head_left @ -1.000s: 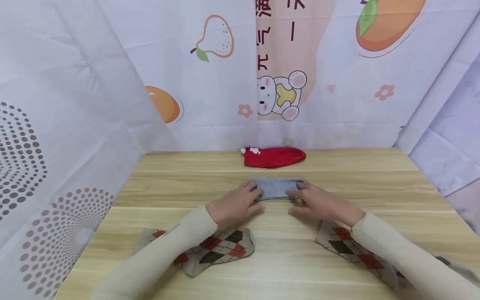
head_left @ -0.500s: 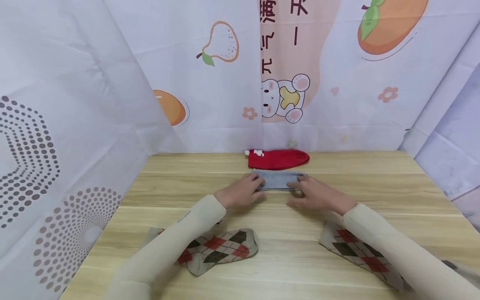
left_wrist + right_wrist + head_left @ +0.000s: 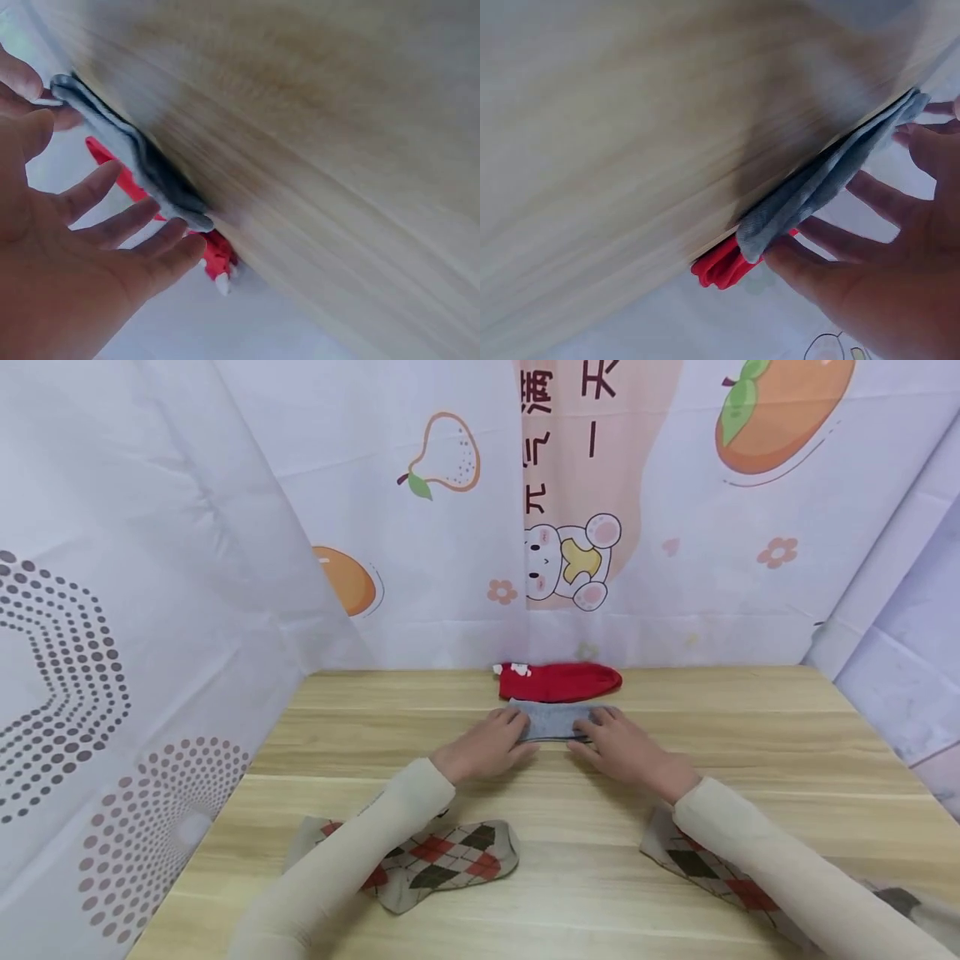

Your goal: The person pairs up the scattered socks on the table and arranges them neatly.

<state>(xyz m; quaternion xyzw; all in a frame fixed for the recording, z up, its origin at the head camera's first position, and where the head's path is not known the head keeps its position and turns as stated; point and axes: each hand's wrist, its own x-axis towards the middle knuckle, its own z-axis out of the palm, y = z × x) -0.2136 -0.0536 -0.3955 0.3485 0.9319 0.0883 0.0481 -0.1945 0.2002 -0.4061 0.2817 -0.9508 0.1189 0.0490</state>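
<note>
A folded grey sock (image 3: 553,723) lies flat on the wooden table, just in front of a red sock (image 3: 562,683) with white trim at its left end. On the grey sock's left end rest the fingertips of my left hand (image 3: 486,747). My right hand (image 3: 628,752) touches its right end with loosely spread fingers. Both wrist views show the fingers extended over the grey sock (image 3: 124,146), without curling round it. Part of the red sock (image 3: 724,264) shows beyond the grey one in the right wrist view.
An argyle sock (image 3: 457,860) lies at the front left, partly under my left sleeve (image 3: 360,860). Another argyle sock (image 3: 701,864) is at the front right, partly covered by my right sleeve (image 3: 795,860). A printed white curtain (image 3: 420,568) borders the table's back edge.
The grey sock has slid away from me, closing its gap to the red sock, with both hands following. Over the last half second the sock has barely moved; my right hand has shifted slightly.
</note>
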